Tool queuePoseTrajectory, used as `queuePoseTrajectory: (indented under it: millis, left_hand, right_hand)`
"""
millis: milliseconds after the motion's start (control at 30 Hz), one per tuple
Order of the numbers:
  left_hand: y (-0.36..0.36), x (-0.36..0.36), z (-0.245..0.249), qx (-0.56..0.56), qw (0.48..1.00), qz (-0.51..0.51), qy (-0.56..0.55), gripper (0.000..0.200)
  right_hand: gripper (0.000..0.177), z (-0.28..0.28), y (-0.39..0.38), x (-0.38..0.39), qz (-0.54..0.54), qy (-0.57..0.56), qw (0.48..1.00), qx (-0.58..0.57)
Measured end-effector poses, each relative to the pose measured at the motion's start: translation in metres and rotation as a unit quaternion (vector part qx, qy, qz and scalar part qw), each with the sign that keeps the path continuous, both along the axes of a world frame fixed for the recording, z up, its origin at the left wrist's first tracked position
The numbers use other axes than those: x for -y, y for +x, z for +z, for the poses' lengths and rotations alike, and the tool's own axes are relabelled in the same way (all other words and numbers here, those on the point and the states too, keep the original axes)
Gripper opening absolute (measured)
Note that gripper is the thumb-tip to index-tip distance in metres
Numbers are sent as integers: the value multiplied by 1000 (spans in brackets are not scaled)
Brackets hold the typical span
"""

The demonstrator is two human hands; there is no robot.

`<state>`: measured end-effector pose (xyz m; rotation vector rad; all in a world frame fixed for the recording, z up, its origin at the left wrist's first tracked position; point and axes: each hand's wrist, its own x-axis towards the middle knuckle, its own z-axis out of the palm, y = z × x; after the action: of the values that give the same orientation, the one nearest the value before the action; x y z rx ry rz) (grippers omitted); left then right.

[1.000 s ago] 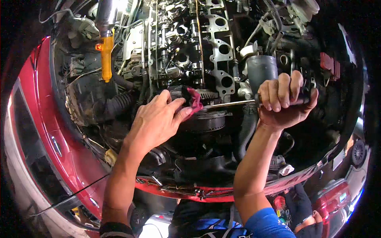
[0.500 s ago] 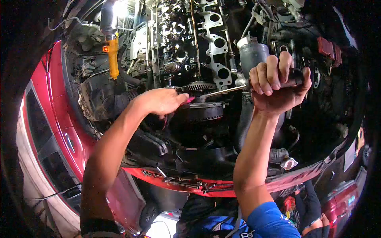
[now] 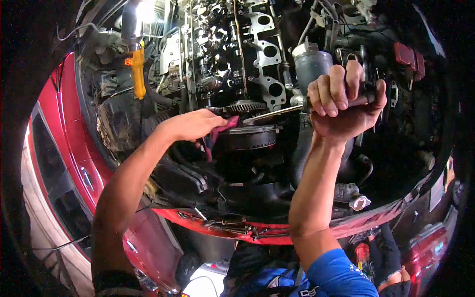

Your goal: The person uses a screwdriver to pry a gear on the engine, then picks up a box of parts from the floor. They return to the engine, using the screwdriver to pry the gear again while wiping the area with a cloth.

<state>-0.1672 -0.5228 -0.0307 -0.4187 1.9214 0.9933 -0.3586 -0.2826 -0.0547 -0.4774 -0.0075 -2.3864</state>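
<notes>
A pinkish-red rag (image 3: 210,141) hangs from my left hand (image 3: 195,124), the fingers closed on it at the front of the engine. Just right of this hand are a toothed gear (image 3: 246,106) and, below it, a dark toothed pulley (image 3: 252,138). My right hand (image 3: 344,106) is wrapped round the dark handle of a screwdriver (image 3: 273,113). Its long metal shaft points left, and its tip lies between the gear and the pulley, close to the rag.
The opened engine (image 3: 217,54) shows its valve gear, with a metal gasket (image 3: 267,54) along its right side. An orange work lamp (image 3: 138,74) hangs at the left. Several tools (image 3: 237,228) lie along the red front edge. A person (image 3: 391,257) is at lower right.
My left hand has shifted slightly left with the rag, and more of the rag shows. The screwdriver's tip appears a little further left; my right hand keeps its grip.
</notes>
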Motion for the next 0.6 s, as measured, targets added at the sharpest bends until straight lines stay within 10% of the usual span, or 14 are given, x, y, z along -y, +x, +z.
queuePoseTrajectory:
  millis: [67, 233, 467, 600]
  left_hand:
    - [21, 10, -27, -274, 941, -193, -37, 30]
    - [-16, -39, 22, 37, 948, -204, -241, 45]
    - [-20, -38, 8, 4, 930, -287, -228, 34]
    - [-10, -12, 6, 51, 999, 6, -13, 39]
  right_hand:
    - [52, 0, -1, -1, 3, 7, 1000, -8]
    - [49, 0, -5, -4, -4, 73, 996, -44]
    - [49, -5, -12, -11, -24, 76, 996, -48]
    - [49, -5, -14, -17, -34, 76, 996, -35]
